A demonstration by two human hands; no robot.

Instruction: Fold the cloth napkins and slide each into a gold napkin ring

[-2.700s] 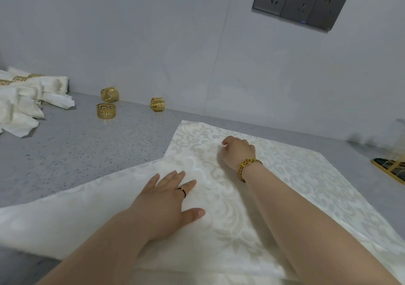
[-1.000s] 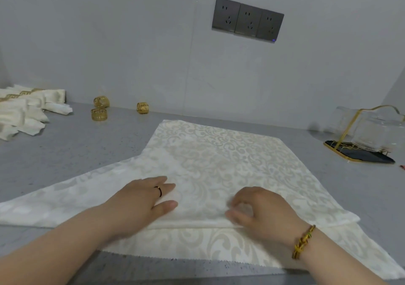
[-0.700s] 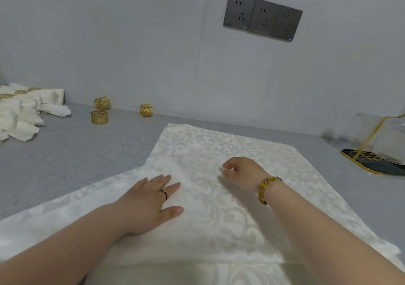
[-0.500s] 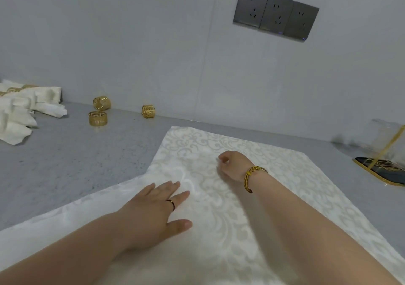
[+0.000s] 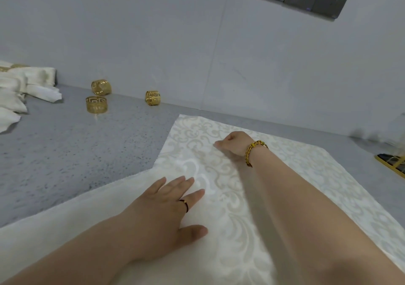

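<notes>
- L hand [image 5: 168, 208] flat, fingers spread, pressing napkin [image 5: 219, 251] on near surface [image 5: 65, 153].
- R hand [image 5: 232, 145] curled on napkin's far part; pinching or not, can't tell.
- 3 gold rings [image 5: 96, 104] far left, folded napkins [image 5: 32, 83] beside; R forearm crosses napkin.
</notes>
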